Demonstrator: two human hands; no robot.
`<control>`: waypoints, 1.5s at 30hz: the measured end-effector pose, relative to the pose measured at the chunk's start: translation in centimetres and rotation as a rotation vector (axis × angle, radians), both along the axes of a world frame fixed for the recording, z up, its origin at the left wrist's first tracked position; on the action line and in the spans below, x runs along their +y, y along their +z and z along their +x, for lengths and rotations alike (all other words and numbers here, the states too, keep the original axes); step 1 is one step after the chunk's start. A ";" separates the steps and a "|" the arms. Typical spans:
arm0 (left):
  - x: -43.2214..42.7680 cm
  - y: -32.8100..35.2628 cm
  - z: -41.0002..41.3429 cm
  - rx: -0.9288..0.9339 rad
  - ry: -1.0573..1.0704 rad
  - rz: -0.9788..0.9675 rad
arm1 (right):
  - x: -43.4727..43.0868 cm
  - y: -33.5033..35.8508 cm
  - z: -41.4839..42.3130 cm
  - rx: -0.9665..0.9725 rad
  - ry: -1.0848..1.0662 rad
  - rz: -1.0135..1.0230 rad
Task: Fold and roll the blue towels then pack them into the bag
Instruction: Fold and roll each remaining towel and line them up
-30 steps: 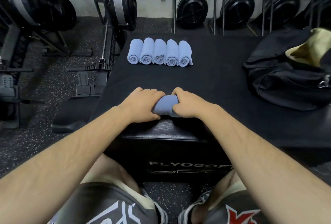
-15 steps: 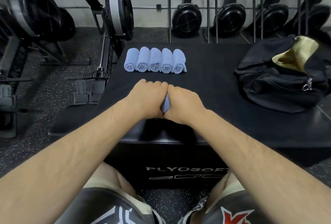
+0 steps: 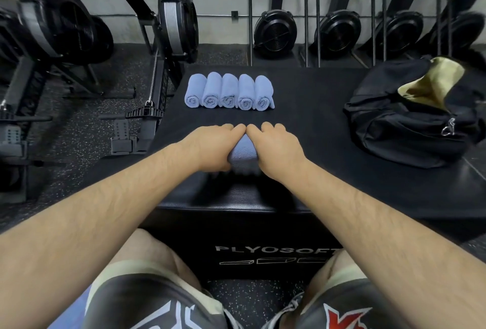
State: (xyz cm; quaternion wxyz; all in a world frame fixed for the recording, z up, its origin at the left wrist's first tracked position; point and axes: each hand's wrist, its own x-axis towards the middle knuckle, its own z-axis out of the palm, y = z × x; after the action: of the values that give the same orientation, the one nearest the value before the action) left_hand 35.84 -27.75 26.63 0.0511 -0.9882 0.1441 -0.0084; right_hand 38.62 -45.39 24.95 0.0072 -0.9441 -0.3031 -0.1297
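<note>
Head view: black padded box is set on speckled rubber floor, rowing machines lined along grey wall. "PLYOSOFT" is printed on box front. Blue towel is gripped near the front edge by left hand and right hand, fingers curled round it. Five rolled towels are lined up behind; open black bag is placed at right.

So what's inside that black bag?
Through the opening of the black duffel bag only a pale yellowish lining shows. No blue towels can be seen in it, but most of the inside is hidden by the bag's own black sides.
</note>
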 end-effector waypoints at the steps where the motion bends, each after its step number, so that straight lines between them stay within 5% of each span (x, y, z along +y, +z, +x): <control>1: 0.2 0.0 -0.1 0.008 -0.014 -0.029 | -0.1 -0.1 0.1 -0.010 0.018 0.012; 7: 0.8 -0.1 -0.8 0.117 -0.035 -0.136 | -0.2 -1.8 -0.4 -0.150 0.051 0.062; 19: 0.9 -0.3 -1.7 0.130 0.016 -0.240 | -1.9 0.7 -0.1 0.080 0.138 -0.069; 24: -1.0 -1.2 -0.9 0.087 0.364 -0.703 | -2.0 0.0 0.7 0.175 -0.203 0.490; 29: -2.6 -1.8 0.8 0.148 0.471 -1.196 | 0.1 -0.9 -2.2 0.412 -0.123 0.961; 36: -5.7 -3.9 2.1 0.063 0.280 -1.211 | 1.0 -1.6 0.0 0.771 -0.311 1.178; 45: -6.7 -8.6 6.8 0.012 0.037 -1.318 | -0.9 -3.9 5.9 0.842 -0.387 1.537</control>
State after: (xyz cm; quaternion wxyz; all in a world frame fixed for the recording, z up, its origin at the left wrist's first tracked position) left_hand 42.61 -34.47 18.04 -0.5654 -0.8149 0.0920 -0.0883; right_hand 44.48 -46.32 21.07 0.7257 -0.6827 0.0594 0.0614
